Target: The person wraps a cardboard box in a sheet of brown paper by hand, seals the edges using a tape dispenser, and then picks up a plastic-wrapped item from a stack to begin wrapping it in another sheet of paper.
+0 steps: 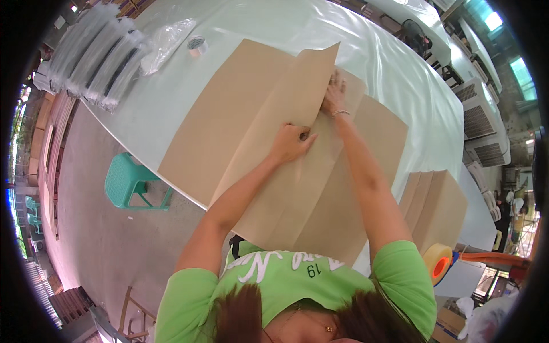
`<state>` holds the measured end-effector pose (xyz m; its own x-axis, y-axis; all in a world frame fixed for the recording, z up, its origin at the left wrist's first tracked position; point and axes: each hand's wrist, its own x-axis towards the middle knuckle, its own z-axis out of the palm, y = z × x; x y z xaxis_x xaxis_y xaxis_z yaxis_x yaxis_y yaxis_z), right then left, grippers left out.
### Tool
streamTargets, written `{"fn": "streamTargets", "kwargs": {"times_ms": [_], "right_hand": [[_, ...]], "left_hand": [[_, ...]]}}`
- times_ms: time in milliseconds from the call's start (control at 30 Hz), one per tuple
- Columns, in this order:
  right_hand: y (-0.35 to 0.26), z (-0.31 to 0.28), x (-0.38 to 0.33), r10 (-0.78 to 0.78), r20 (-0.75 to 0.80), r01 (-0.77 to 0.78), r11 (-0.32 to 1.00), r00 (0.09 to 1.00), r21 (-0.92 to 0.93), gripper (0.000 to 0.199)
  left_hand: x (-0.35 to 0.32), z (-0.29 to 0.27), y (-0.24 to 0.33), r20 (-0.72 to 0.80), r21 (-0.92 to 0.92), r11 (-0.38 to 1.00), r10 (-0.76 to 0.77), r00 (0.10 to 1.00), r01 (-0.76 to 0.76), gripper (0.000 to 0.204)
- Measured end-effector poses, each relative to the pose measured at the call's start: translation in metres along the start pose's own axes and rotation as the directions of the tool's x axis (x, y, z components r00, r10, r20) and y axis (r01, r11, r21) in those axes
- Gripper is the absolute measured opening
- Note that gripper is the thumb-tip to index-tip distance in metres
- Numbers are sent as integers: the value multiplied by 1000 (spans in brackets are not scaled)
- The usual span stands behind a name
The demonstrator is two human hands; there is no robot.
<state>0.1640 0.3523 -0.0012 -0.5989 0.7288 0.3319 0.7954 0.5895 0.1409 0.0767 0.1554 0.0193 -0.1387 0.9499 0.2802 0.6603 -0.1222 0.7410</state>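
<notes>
While the raised fold hides part of the right hand (334, 94), a large brown cardboard sheet (240, 120) lies on the white table (171, 86) under both hands. The left hand (291, 142) pinches the fold's edge shut; the right presses flat, fingers spread.

Brown paper sheet (229, 131) lying across the white-covered table

The large tan sheet is spreading flat over the near half of the table, its near edge hanging past the rim. One broad flap (303, 86) is folding over along a long diagonal crease, its far corner lifting slightly off the layer beneath.
</notes>
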Motion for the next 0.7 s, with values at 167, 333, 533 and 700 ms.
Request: {"fn": "streamTargets", "kwargs": {"times_ms": [167, 333, 533, 700], "right_hand": [[-35, -81, -79, 83, 133, -132, 898, 988, 420, 48], [-30, -66, -113, -194, 143, 119, 900, 971, 420, 46], [-34, -53, -112, -224, 200, 154, 938, 954, 311, 56], [-35, -61, -110, -250, 231, 169, 932, 940, 321, 62]], "left_hand": [[-10, -13, -6, 12, 21, 998, -66, 998, 65, 32], [-5, -8, -1, -12, -50, 999, -17, 1000, 16, 28], [-3, -6, -3, 14, -56, 998, -6, 1000, 7, 32], [0, -9, 9, 53, -239, 954, -175, 983, 182, 39]]}}
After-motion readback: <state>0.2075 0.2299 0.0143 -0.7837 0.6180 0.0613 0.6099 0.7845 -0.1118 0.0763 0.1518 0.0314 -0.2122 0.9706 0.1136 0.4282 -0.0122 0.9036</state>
